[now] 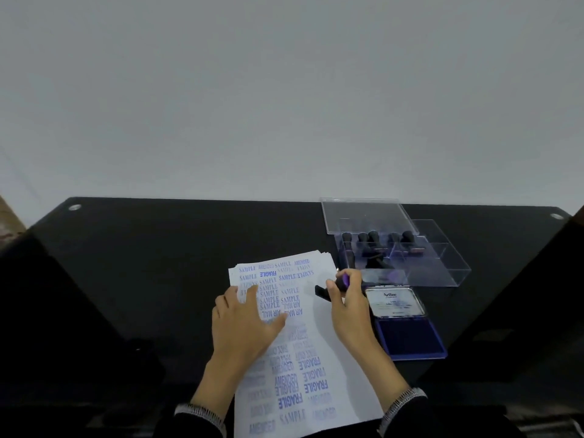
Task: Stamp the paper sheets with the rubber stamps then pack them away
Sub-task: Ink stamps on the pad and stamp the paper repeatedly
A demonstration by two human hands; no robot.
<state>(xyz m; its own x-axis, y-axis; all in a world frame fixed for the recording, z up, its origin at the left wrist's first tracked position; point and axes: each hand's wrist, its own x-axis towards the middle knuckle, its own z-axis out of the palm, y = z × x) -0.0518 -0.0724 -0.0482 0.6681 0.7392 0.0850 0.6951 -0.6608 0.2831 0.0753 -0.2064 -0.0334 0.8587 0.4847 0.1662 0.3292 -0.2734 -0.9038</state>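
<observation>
Nearest us, our left hand (245, 324) lay flat with its fingers spread and straight on the stack of paper sheets (294, 343), whose top sheet was crowded with blue SAMPLE, FRAGILE, AIR MAIL and AMENDED marks, while our right hand (346, 306) had its fingers curled round a black rubber stamp (331, 287) held just above the sheet's right edge. Just right of that hand the open blue ink pad (410, 339) sat on the black table (158, 263) with its lid (395, 301) tipped back. Beyond it, more black-handled stamps (376, 245) stood in a clear plastic box (442, 263), whose clear lid (366, 216) rested behind.
</observation>
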